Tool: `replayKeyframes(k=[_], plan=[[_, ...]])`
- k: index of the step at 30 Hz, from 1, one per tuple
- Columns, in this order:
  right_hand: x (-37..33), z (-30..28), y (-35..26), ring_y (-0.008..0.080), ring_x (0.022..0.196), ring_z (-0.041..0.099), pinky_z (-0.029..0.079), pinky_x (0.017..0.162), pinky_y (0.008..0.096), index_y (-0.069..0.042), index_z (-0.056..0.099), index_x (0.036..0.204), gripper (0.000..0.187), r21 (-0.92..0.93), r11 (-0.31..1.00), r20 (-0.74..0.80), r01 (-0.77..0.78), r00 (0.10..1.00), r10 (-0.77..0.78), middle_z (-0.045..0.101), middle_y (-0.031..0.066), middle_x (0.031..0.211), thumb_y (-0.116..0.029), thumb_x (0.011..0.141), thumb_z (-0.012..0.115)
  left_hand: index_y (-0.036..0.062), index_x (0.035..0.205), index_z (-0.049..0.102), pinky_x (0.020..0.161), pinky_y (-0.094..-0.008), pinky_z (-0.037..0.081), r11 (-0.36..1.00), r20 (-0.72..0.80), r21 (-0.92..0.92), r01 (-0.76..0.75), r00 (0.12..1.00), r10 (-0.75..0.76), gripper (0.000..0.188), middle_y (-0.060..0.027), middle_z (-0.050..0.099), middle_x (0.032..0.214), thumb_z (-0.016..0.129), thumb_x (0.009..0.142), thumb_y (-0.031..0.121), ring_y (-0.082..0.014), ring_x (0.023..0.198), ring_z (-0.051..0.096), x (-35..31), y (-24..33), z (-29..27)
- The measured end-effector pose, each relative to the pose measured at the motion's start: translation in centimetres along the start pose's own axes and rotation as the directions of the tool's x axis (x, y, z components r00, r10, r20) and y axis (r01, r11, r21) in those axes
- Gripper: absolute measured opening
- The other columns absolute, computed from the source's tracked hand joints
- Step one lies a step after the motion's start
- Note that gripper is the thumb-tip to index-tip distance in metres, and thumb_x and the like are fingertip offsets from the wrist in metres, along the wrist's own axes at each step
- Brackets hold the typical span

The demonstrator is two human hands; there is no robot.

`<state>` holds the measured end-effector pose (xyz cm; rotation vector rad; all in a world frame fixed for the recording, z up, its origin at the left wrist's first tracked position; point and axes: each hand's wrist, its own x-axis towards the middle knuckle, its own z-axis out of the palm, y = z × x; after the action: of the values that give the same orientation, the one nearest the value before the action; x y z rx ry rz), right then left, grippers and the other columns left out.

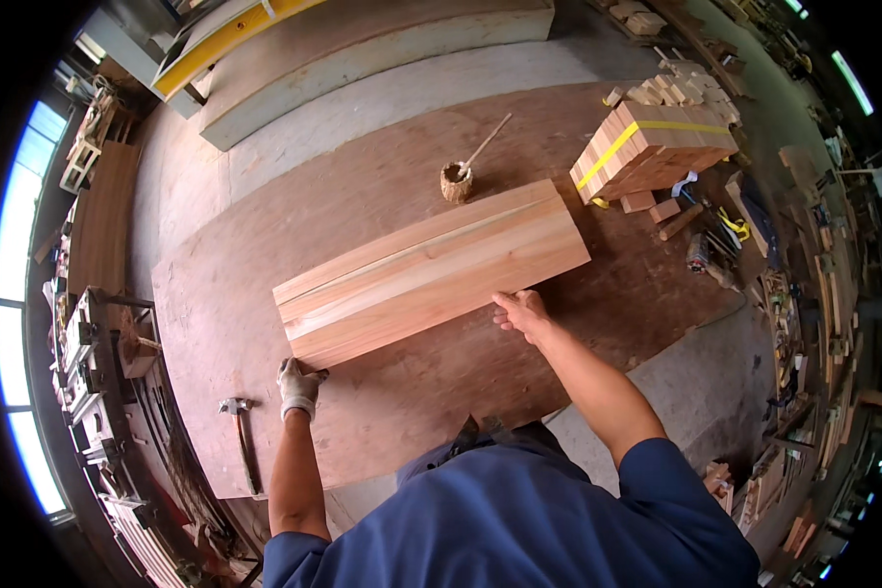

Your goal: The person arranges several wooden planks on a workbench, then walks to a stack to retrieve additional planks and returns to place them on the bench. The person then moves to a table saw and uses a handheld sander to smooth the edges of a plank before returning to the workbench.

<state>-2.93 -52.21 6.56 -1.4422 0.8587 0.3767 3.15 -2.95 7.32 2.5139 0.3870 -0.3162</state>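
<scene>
A long wooden panel (431,269) of pale reddish boards, set edge to edge, lies at a slant across the brown worktable (225,294). A narrow dark seam runs along its far part. My left hand (298,384), in a whitish work glove, grips the near left corner of the panel. Bare, my right hand (524,316) is at the near long edge, right of the middle, with its fingers bent against the wood; the undersides of the fingers are hidden. Beyond the panel stands a round woven-looking pot (456,182) with a stick-handled brush (486,142) leaning in it.
A hammer (240,441) lies on the table left of my left hand. At the far right sits a yellow-strapped bundle of boards (647,152), with wood offcuts (664,211) and a power tool (708,260) near it. Clamp racks (88,392) line the left side.
</scene>
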Motion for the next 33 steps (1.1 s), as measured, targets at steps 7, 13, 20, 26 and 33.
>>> replayKeyframes(k=[7, 13, 20, 26, 33], plan=[[-0.5, 0.9, 0.4, 0.0174, 0.080, 0.072, 0.057, 0.064, 0.0288, -0.002, 0.067, 0.117, 0.041, 0.004, 1.000, -0.003, 0.014, 1.000, -0.014, 0.072, 0.0101, 0.102, -0.037, 0.096, 0.072, 0.0001, 0.115, 0.065, 0.096, -0.0421, 0.052, 0.998, -0.091, -0.056, 0.005, 0.996, -0.010, 0.059, -0.0160, 0.064, 0.115, 0.091, 0.064, 0.012, -0.0347, 0.108, 0.061, 0.5, -2.7, 1.5], [-4.0, 0.0, 5.3, 0.0137, 0.067, 0.067, 0.053, 0.055, 0.0279, -0.002, 0.067, 0.101, 0.037, -0.075, 0.995, 0.034, 0.068, 0.997, -0.066, 0.070, 0.0073, 0.084, -0.037, 0.093, 0.075, -0.0021, 0.141, 0.047, 0.114, -0.0458, 0.038, 0.998, -0.098, 0.049, -0.025, 0.995, 0.030, 0.087, -0.0217, 0.051, 0.141, 0.091, 0.070, 0.021, -0.0381, 0.134, 0.044, -2.9, 0.2, 0.9], [-20.2, -2.8, 22.2, 0.0135, 0.055, 0.061, 0.048, 0.050, 0.0310, 0.001, 0.064, 0.078, 0.034, -0.265, 0.960, -0.182, 0.086, 0.974, -0.138, 0.065, 0.0074, 0.065, -0.028, 0.093, 0.075, -0.0068, 0.150, 0.035, 0.123, -0.0520, 0.023, 0.967, -0.221, 0.216, -0.135, 0.958, 0.184, 0.083, -0.0322, 0.030, 0.158, 0.075, 0.089, 0.033, -0.0468, 0.149, 0.024, -9.2, -4.6, 5.0], [-33.9, -3.5, 45.0, 0.0227, 0.053, 0.067, 0.056, 0.050, 0.0372, 0.007, 0.068, 0.077, 0.044, 0.092, 0.839, -0.365, -0.537, 0.765, 0.530, 0.068, 0.0154, 0.064, -0.033, 0.096, 0.069, -0.0068, 0.151, 0.035, 0.123, -0.0552, 0.022, 0.862, -0.022, 0.280, -0.423, 0.895, 0.446, 0.083, -0.0328, 0.029, 0.158, 0.070, 0.090, 0.037, -0.0508, 0.148, 0.023, -12.8, -4.6, 6.2], [-42.3, -0.8, 52.9, 0.0226, 0.050, 0.062, 0.048, 0.045, 0.0374, 0.005, 0.066, 0.074, 0.040, 0.391, 0.810, -0.442, -0.438, 0.682, 0.582, 0.065, 0.0150, 0.061, -0.028, 0.096, 0.071, -0.0052, 0.148, 0.040, 0.121, -0.0550, 0.025, 0.639, 0.180, 0.246, -0.729, 0.682, 0.709, 0.081, -0.0317, 0.034, 0.155, 0.072, 0.087, 0.038, -0.0511, 0.144, 0.029, -16.4, -0.9, 9.4]])
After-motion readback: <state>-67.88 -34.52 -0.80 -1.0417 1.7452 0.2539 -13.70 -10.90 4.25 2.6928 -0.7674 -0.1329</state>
